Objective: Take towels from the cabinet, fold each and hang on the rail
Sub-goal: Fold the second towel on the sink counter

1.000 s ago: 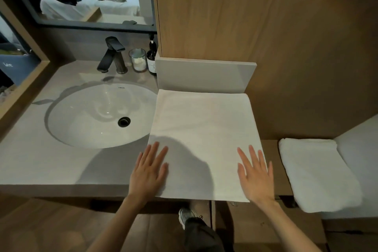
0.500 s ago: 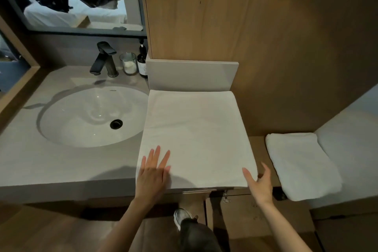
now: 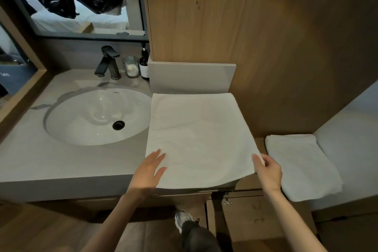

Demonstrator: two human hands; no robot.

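Now the right hand [image 3: 268, 170] pinches the towel [image 3: 196, 135] corner, while the left hand [image 3: 149, 172] stays flat.

A bathroom vanity beside a bedroom: an oval white basin [image 3: 96, 116] sunk in a grey counter [image 3: 51, 165], with a black tap [image 3: 107, 63], glass tumbler [image 3: 131, 66] and pump bottle [image 3: 144, 65] behind it, and white bedding [image 3: 59, 23] showing above it.

Dim warm light, soft shadows, wide-angle bending at edges, slightly soft focus
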